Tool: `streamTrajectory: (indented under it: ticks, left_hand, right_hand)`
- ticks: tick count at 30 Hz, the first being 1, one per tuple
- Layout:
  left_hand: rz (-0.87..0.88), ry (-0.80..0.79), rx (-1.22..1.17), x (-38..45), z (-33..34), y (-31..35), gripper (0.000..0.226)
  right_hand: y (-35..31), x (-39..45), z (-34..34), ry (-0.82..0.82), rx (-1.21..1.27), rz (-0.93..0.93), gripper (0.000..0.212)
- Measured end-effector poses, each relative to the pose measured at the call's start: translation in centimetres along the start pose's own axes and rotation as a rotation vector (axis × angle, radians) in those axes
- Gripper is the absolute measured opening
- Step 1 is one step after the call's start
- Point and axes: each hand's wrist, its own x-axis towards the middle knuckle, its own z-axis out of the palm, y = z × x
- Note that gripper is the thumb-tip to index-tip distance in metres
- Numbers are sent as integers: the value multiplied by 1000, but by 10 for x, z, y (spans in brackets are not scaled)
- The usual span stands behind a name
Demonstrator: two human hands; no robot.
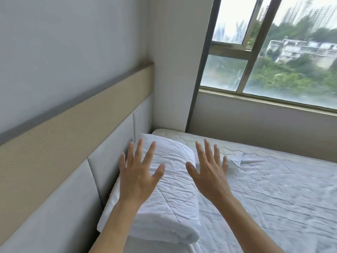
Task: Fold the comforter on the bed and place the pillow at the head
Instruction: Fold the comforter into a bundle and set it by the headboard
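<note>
A white quilted comforter (173, 194) lies folded into a thick bundle along the padded headboard (116, 143), on a bed covered by a wrinkled white sheet (273, 194). My left hand (138, 172) hovers over the bundle's left side with fingers spread, holding nothing. My right hand (209, 170) is spread the same way above the bundle's right edge. Whether the palms touch the fabric is unclear. I cannot pick out a separate pillow; a white edge (107, 212) sticks out under the bundle on the left.
The bare quilted mattress corner (184, 137) shows at the far end where the sheet has pulled back. A wall with a window (273, 57) runs along the bed's far side. The headboard and wall close off the left.
</note>
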Motion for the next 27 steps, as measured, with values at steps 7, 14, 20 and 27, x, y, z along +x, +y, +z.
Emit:
streamTrajectory:
  ticks: [7, 14, 20, 27]
  left_hand:
    - [97, 85, -27, -9, -44, 70, 73]
    - [107, 108, -63, -56, -57, 137, 73]
    - [72, 116, -46, -120, -72, 181, 73]
    - [-76, 123, -3, -216, -111, 174, 76]
  right_hand:
    - [30, -45, -79, 124, 14, 36, 83]
    - [75, -106, -125, 166, 28, 46, 77]
    - [104, -166, -142, 174, 79, 11, 85]
    - [86, -228, -123, 94, 173, -73, 73]
